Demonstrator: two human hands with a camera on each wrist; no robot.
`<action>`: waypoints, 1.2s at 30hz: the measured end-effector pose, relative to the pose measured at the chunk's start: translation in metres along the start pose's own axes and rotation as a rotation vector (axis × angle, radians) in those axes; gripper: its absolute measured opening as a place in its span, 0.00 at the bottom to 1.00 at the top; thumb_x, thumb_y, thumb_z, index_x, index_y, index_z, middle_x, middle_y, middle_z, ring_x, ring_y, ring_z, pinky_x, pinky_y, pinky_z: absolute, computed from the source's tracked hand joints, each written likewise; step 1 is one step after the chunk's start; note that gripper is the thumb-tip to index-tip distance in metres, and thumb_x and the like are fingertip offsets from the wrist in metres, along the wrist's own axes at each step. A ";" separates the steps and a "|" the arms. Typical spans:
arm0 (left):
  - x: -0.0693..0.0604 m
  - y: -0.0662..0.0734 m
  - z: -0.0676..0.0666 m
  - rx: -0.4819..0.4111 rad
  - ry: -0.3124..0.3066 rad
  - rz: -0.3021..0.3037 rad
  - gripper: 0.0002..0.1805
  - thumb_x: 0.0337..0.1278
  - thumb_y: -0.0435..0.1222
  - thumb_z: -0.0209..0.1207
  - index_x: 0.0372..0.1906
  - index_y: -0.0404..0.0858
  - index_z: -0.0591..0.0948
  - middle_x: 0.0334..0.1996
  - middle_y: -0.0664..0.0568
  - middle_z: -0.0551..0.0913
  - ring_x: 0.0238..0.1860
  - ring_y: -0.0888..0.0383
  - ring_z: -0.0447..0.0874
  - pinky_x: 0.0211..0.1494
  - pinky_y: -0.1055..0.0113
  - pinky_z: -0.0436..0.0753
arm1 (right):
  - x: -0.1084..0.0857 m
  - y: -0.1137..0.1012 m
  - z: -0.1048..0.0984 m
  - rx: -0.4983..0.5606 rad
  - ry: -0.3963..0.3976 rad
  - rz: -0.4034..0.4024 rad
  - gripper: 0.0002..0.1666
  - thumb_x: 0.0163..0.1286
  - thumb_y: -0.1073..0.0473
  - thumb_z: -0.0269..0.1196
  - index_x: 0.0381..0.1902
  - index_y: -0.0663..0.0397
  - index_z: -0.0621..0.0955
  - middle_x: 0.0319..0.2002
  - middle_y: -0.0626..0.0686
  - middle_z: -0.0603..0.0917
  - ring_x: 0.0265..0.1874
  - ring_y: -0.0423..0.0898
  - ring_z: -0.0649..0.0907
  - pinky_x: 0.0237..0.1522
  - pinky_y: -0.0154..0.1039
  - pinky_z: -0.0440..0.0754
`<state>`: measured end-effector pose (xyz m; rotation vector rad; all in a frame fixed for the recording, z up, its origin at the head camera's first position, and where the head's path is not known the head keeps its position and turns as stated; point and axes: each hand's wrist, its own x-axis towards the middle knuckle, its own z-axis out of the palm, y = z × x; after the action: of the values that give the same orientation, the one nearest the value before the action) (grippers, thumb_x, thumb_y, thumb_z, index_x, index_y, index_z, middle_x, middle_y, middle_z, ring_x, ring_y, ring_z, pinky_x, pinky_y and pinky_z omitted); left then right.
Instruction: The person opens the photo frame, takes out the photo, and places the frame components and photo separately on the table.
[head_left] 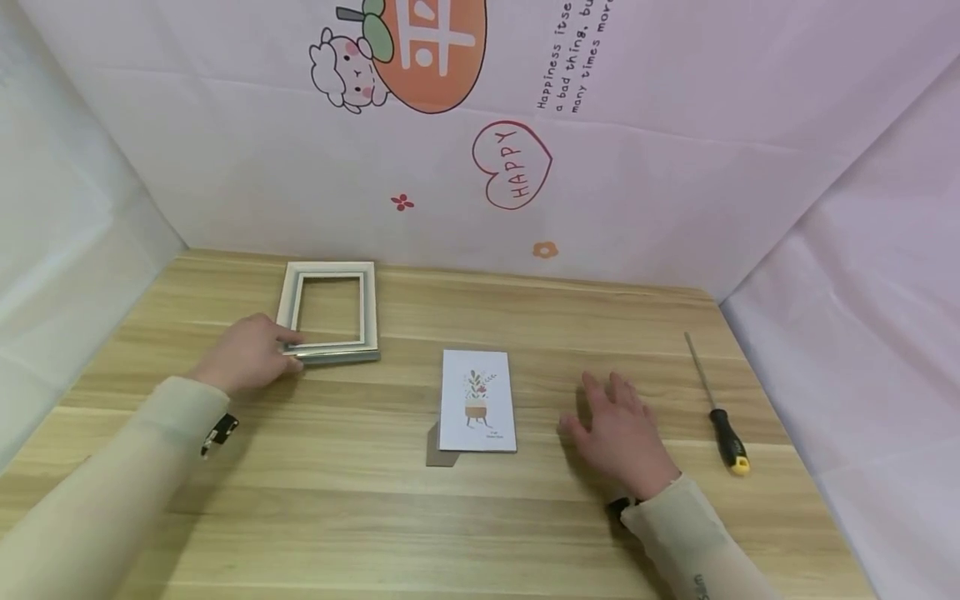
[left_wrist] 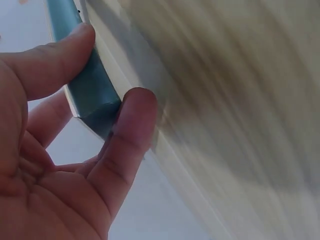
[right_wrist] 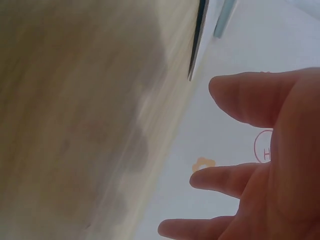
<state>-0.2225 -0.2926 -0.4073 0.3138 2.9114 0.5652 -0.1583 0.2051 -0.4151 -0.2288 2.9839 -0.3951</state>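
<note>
A white, rectangular picture frame [head_left: 369, 308] with an open middle is at the back left of the table. My left hand [head_left: 246, 353] pinches its near left corner, thumb on one side and fingers on the other. In the left wrist view, the frame's edge [left_wrist: 92, 92] looks blue-green between thumb and fingers. A white card [head_left: 477, 417] printed with a potted plant lies at the table's middle, over a brownish flap [head_left: 441, 457] that sticks out below it. To the card's right, my right hand [head_left: 622, 435] is held with spread fingers and grips nothing.
A screwdriver [head_left: 726, 442] with a black and yellow handle lies at the right of the wooden table [head_left: 337, 517]. White cloth with printed drawings [head_left: 517, 167] hangs behind the table, and plain cloth hangs on both sides.
</note>
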 end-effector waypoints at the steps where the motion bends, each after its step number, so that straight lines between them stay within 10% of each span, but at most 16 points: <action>1: 0.000 -0.003 -0.002 0.003 -0.007 -0.007 0.25 0.53 0.41 0.69 0.55 0.32 0.83 0.53 0.30 0.81 0.48 0.37 0.79 0.58 0.34 0.71 | -0.001 -0.001 0.000 0.005 -0.003 -0.001 0.44 0.73 0.42 0.58 0.75 0.64 0.60 0.71 0.79 0.53 0.70 0.75 0.53 0.64 0.75 0.53; 19: 0.005 -0.034 -0.018 0.064 -0.082 -0.150 0.25 0.59 0.35 0.63 0.60 0.29 0.78 0.60 0.25 0.72 0.59 0.27 0.70 0.59 0.30 0.67 | -0.001 0.006 -0.006 0.014 -0.042 0.033 0.45 0.73 0.41 0.57 0.75 0.64 0.60 0.72 0.77 0.53 0.70 0.73 0.54 0.61 0.79 0.50; 36: 0.000 -0.029 -0.015 0.120 -0.062 -0.143 0.24 0.60 0.33 0.61 0.60 0.26 0.76 0.55 0.24 0.76 0.56 0.27 0.73 0.56 0.34 0.72 | -0.003 0.009 -0.004 0.043 -0.073 0.043 0.46 0.73 0.40 0.57 0.76 0.64 0.59 0.72 0.77 0.52 0.70 0.73 0.53 0.61 0.79 0.47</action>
<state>-0.2307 -0.3243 -0.4043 0.1332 2.8829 0.3540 -0.1569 0.2155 -0.4130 -0.1711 2.8997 -0.4359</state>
